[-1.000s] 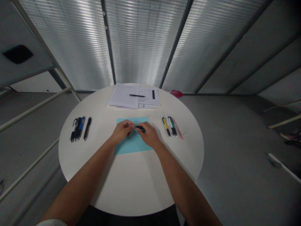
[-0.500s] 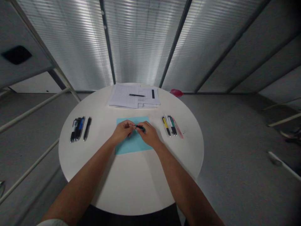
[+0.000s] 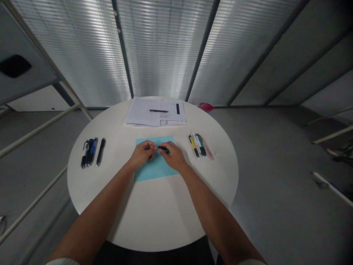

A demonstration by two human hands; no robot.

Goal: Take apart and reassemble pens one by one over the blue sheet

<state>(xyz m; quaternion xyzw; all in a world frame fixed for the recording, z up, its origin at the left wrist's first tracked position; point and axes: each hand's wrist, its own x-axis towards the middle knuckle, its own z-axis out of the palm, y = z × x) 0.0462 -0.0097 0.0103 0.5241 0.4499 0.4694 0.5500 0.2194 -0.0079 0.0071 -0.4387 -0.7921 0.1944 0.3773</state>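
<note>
Both my hands meet over a light blue sheet [image 3: 157, 170] in the middle of a round white table [image 3: 154, 217]. My left hand [image 3: 142, 154] is closed in a pinch at one end of a small dark green pen [image 3: 163, 148]. My right hand [image 3: 173, 157] is closed round the pen's other end. The pen lies level between the two hands, just above the sheet. Most of its body is hidden by my fingers.
Several dark and blue pens [image 3: 89, 151] lie in a row at the table's left. Several coloured pens [image 3: 200, 145] lie at the right. A stack of printed papers [image 3: 156, 112] with a black pen [image 3: 158, 110] sits at the far edge. A pink object [image 3: 206, 107] lies beyond.
My hands and the pen keep the same hold. The view has tilted slightly, so everything sits a little lower and to the left.
</note>
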